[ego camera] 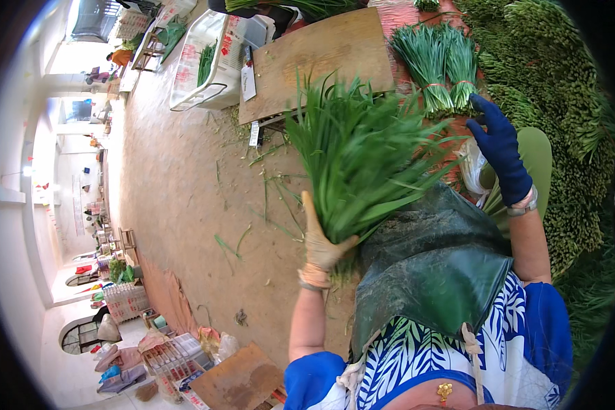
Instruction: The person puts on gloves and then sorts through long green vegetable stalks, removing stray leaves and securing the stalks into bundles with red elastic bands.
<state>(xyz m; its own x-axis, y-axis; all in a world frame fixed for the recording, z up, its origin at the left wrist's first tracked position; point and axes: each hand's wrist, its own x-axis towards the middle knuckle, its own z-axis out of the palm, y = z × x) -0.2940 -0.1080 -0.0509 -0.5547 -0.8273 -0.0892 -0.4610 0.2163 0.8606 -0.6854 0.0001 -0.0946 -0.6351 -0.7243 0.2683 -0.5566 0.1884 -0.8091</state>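
Note:
My left hand (322, 250), in a beige glove, grips a large bunch of garlic chives (353, 169) near its base. The leaves fan out away from me and are blurred, partly over a dark green apron (430, 271) on my lap. My right hand (503, 148), in a navy glove, is raised with fingers apart and holds nothing. It is nearest to two bundles of chives (428, 66) tied with red bands, just beyond its fingertips. A clear plastic bag (472, 164) lies beside that hand.
A wooden board (318, 56) on a low stand is ahead, with a cleaver-like blade (247, 84) at its left edge. Left of it stands a white plastic crate (205, 95). Piled chives (548, 102) line my right side. Loose leaves (228, 248) litter the floor.

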